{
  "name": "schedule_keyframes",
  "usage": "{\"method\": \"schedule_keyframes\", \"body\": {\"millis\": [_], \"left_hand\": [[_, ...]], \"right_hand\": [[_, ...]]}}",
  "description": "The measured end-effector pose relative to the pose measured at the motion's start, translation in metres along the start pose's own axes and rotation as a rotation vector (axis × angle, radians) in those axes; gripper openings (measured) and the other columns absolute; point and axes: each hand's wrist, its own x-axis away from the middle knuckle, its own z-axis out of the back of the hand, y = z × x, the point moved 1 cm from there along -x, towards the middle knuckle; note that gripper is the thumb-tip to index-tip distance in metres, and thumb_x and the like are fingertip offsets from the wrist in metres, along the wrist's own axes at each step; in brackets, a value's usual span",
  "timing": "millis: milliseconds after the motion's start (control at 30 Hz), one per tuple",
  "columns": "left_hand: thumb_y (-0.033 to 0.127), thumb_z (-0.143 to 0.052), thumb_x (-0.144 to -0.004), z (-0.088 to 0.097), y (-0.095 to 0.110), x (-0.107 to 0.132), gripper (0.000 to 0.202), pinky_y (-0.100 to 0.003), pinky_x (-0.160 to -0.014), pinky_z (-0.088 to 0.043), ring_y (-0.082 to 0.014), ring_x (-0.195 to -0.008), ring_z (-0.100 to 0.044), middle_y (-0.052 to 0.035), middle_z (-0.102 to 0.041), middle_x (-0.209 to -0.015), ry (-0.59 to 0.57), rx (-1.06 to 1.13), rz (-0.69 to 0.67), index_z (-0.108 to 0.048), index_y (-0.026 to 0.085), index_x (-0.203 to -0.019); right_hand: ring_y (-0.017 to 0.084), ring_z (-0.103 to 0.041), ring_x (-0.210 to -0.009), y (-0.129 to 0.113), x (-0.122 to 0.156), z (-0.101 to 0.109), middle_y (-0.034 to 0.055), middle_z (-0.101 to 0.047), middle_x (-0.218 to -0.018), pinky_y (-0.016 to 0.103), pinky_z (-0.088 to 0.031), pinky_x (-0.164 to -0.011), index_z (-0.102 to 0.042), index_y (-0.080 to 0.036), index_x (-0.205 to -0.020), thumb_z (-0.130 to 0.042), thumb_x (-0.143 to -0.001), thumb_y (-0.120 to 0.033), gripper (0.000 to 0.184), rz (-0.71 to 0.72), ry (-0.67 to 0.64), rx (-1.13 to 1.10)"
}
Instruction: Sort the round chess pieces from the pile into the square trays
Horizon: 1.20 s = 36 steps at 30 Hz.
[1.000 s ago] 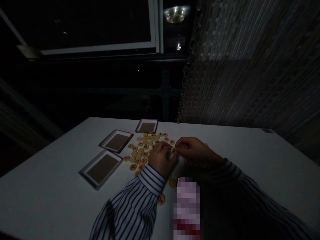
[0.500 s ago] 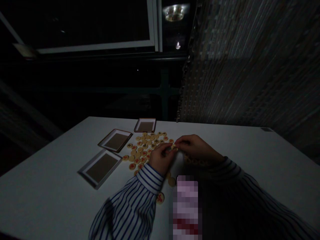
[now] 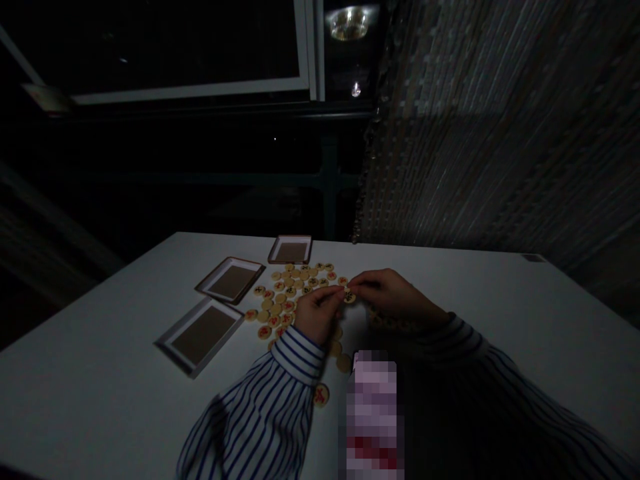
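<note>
Between both hands a round wooden xiangqi piece (image 3: 349, 296) with a black character is held just above the table. My left hand (image 3: 318, 313) is closed, its thumb and index fingertips at the piece's left edge. From the other side my right hand (image 3: 393, 295) pinches the same piece at its upper edge. Many more xiangqi pieces (image 3: 276, 310) lie loosely spread left of and behind my left hand, some with red or black characters, some blank side up. Below my right hand a row of pieces (image 3: 393, 323) sits in shadow, partly covered by the wrist.
Three shallow open box parts stand on the white table (image 3: 100, 373): a pale one (image 3: 167, 350) at left, a brown-edged one (image 3: 257, 277) behind it, and another (image 3: 271, 257) farther back. A pixelated upright object (image 3: 373, 413) is at the front. A bead curtain (image 3: 450, 167) hangs behind right.
The held piece has turned slightly, so more of its face shows. My left fingers have shifted a little to the left; my right hand is nearly still.
</note>
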Motion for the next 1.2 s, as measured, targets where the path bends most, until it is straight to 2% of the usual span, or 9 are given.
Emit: {"method": "schedule_keyframes", "body": {"millis": [133,300,433,1000,1200], "left_hand": [[0.031,-0.070,-0.060,0.0015,-0.0018,-0.0016,0.025,-0.018,-0.042,-0.036,-0.0059,-0.042,-0.046,0.0012,-0.061,-0.057,0.036,0.036,-0.009,-0.069,0.014,-0.077],[0.032,-0.070,-0.060,0.0028,-0.0007,-0.0025,0.025,-0.018,-0.038,-0.031,-0.0062,-0.038,-0.042,0.0047,-0.053,-0.044,0.085,0.046,0.020,-0.068,0.014,-0.078],[0.030,-0.069,-0.060,0.0018,0.0032,-0.0006,0.023,-0.018,-0.040,-0.033,-0.0066,-0.040,-0.044,0.0047,-0.053,-0.044,0.107,0.030,0.017,-0.068,0.014,-0.076],[0.036,-0.070,-0.059,0.0006,-0.0005,0.0008,0.029,-0.017,-0.038,-0.032,-0.0060,-0.039,-0.044,0.0040,-0.054,-0.046,0.084,0.048,0.024,-0.068,0.013,-0.077],[0.038,-0.070,-0.059,0.0012,-0.0048,-0.0011,0.030,-0.018,-0.039,-0.033,-0.0064,-0.039,-0.045,0.0042,-0.054,-0.046,0.059,0.080,0.035,-0.067,0.014,-0.078]], "right_hand": [[0.017,-0.062,-0.084,0.0022,0.0002,0.0000,0.0057,-0.068,-0.089,0.030,-0.048,-0.078,-0.066,-0.015,-0.089,-0.053,-0.078,-0.030,0.023,0.003,0.020,-0.033],[0.017,-0.062,-0.081,0.0010,0.0012,-0.0020,0.0070,-0.068,-0.086,0.031,-0.049,-0.075,-0.064,-0.013,-0.091,-0.056,-0.076,-0.031,0.026,-0.055,-0.011,-0.075],[0.017,-0.063,-0.078,-0.0019,0.0015,-0.0047,0.0071,-0.068,-0.082,0.031,-0.049,-0.073,-0.062,-0.012,-0.093,-0.059,-0.073,-0.029,0.027,-0.102,-0.011,-0.106],[0.014,-0.061,-0.071,-0.0036,0.0024,-0.0018,0.0041,-0.067,-0.076,0.026,-0.048,-0.065,-0.063,-0.011,-0.091,-0.057,-0.071,-0.026,0.026,-0.123,0.007,-0.071],[0.016,-0.062,-0.075,0.0002,0.0023,-0.0005,0.0051,-0.069,-0.082,0.026,-0.048,-0.067,-0.067,-0.013,-0.093,-0.055,-0.072,-0.028,0.028,-0.063,-0.020,-0.015]]}}
